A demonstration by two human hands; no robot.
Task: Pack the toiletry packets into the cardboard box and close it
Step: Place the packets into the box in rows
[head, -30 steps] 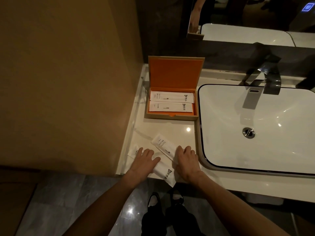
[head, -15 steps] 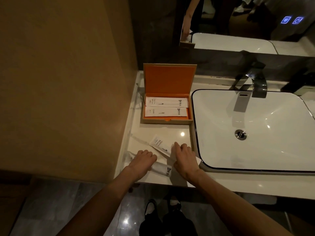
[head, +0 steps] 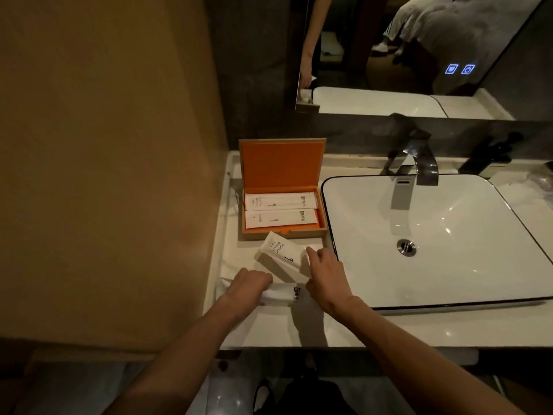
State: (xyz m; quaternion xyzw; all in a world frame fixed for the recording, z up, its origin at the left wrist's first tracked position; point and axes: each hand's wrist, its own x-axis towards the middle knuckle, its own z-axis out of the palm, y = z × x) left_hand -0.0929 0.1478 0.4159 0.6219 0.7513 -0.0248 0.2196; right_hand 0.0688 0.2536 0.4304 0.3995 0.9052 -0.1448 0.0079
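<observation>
An open cardboard box [head: 322,218] with an orange lining stands on the counter left of the sink, its lid upright. Two white packets [head: 279,209] lie flat inside it. In front of the box a white toothbrush packet [head: 279,254] is tilted, and my right hand [head: 324,272] grips its right end. Nearer the counter's front edge, my left hand [head: 248,287] is closed on a second white packet [head: 287,295], whose printed end sticks out to the right.
A white basin [head: 434,235] with a dark tap [head: 419,163] fills the counter's right side. A tan wall [head: 104,175] closes in on the left. The white counter [head: 389,327] ends at the front edge. A mirror hangs behind.
My right hand has lifted the toothbrush packet and carried it toward the box. My left hand has closed around the nearer packet. The camera has tilted, shifting the scene.
</observation>
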